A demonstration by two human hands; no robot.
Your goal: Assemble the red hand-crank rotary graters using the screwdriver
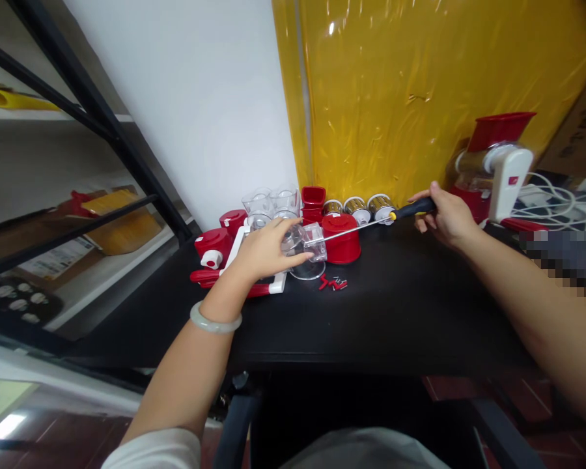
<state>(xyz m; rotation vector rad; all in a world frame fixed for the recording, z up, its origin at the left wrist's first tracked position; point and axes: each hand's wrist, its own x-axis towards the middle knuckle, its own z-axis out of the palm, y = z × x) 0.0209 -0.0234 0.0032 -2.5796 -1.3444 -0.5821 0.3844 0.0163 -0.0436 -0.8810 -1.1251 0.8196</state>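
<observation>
My left hand (pixel 271 251) is wrapped round a clear plastic housing (pixel 315 240), tilted with its square mouth toward the right. In my right hand (pixel 446 215) is a screwdriver (pixel 413 208) with a black and yellow handle. Its long metal shaft points left and its tip reaches the clear housing; whether a screw sits at the tip is too small to tell. Behind the shaft stands a red round base (pixel 342 241). Small red parts and screws (pixel 333 283) lie on the black table (pixel 371 312) just in front.
Red bases (pixel 212 244), white-and-red handles (pixel 268 288) and clear housings (pixel 258 198) crowd the left. Metal grater drums (pixel 357 210) and red hoppers (pixel 312 198) line the back. An assembled drum grater (pixel 505 169) stands right, near white cables (pixel 557 202). A shelf rack (pixel 102 127) rises at left.
</observation>
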